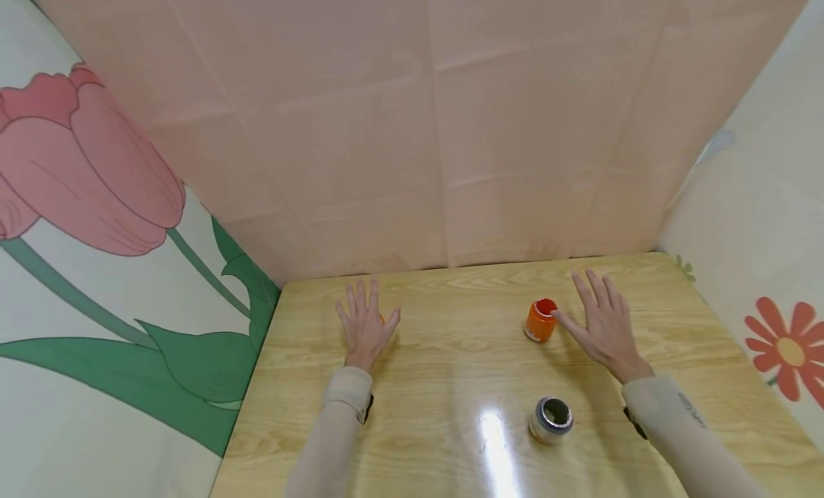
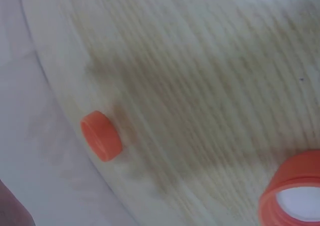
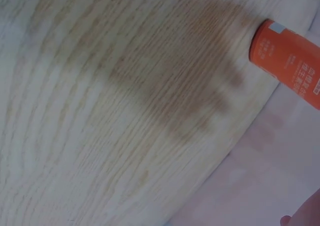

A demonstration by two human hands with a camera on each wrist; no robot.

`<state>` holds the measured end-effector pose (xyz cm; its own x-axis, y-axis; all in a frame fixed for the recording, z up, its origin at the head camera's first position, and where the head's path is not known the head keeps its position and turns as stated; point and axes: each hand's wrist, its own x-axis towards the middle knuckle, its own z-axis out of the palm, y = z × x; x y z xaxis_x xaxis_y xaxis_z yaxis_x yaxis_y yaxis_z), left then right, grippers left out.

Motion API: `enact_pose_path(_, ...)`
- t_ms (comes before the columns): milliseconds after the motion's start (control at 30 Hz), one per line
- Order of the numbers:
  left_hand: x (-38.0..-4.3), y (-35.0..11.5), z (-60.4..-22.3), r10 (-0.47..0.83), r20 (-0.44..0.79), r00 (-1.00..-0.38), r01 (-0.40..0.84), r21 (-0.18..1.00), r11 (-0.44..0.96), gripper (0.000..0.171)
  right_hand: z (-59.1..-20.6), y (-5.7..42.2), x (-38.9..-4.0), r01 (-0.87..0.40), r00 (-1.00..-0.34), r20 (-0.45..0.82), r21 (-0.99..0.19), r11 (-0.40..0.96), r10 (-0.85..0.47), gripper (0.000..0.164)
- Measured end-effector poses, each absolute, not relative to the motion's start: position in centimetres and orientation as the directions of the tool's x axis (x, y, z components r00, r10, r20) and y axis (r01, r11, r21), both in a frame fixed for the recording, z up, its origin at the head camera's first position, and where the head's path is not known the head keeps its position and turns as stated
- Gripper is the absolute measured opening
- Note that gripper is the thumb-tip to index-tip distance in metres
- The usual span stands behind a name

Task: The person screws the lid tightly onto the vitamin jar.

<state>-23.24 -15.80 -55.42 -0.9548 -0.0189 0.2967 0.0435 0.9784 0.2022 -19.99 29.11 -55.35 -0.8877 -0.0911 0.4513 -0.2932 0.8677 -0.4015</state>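
Note:
My left hand (image 1: 365, 328) is held over the left part of the table, fingers straight and spread, holding nothing. Mostly hidden behind it, a bit of orange (image 1: 383, 319) shows by the thumb. The left wrist view has a small orange cap (image 2: 101, 136) and a larger orange cap (image 2: 290, 178) with a white inside. On the right, my right hand (image 1: 604, 328) is also spread, its thumb tip overlapping the rim of an orange bottle (image 1: 539, 325) in the head view. That bottle stands upright and uncapped, with white print on its side (image 3: 287, 59).
A small pale jar (image 1: 547, 433) with a dark rim and open mouth stands nearer me. Pinkish cloth (image 1: 438, 140) hangs behind the wood-grain table (image 1: 450, 355). Flower-patterned panels (image 1: 129, 283) flank both sides. Light glares off the tabletop near the front.

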Motion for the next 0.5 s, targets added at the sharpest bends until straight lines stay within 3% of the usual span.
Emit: enact_pose_path(500,-21.8,-15.7,-55.9,0.018,0.309,-0.951,0.083,0.198,0.977,0.081,-55.7,29.4,-18.3,-0.289,-0.879,0.475,-0.469,0.834,-0.037,0.082)
